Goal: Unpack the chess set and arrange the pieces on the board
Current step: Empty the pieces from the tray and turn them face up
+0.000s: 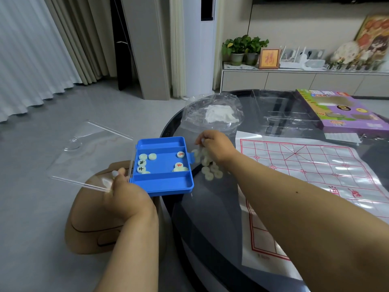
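A blue plastic case with a clear hinged lid hangs over the left edge of the dark round table. My left hand grips the case at its hinge corner. Several pale round chess pieces lie in the case's middle compartment, some with black characters, some with red. My right hand hovers just right of the case with curled fingers, and several pieces lie and tumble below it on the table. The white plastic board sheet with red lines is spread to the right.
A crumpled clear bag with white paper sits behind my right hand. A purple game box and clear plastic trays lie at the table's far right. A tan stool stands on the floor under my left arm.
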